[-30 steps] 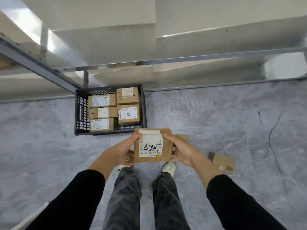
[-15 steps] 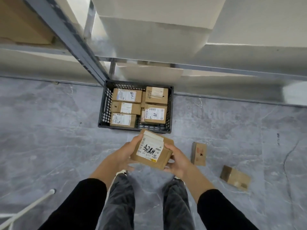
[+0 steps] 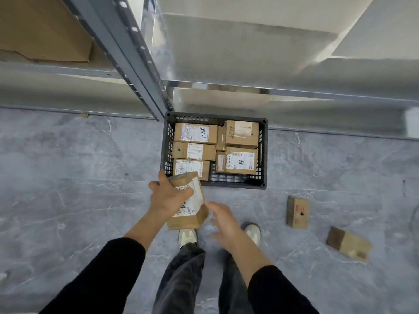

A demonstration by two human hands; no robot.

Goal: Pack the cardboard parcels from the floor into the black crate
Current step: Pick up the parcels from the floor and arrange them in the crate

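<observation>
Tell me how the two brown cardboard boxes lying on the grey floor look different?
The nearer brown cardboard box lies almost square to the black plastic crate; the farther brown cardboard box lies skewed. The nearer one shows red print; the farther one has a dark end. Both are plain brown cardboard, untouched on the grey floor.

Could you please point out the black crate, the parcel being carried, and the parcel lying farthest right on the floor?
Black crate [image 3: 235, 184]: head view, near wall.
Carried parcel [image 3: 191, 219]: head view, lower cardboard face.
Farthest-right floor parcel [image 3: 353, 244]: head view, top face.
</observation>
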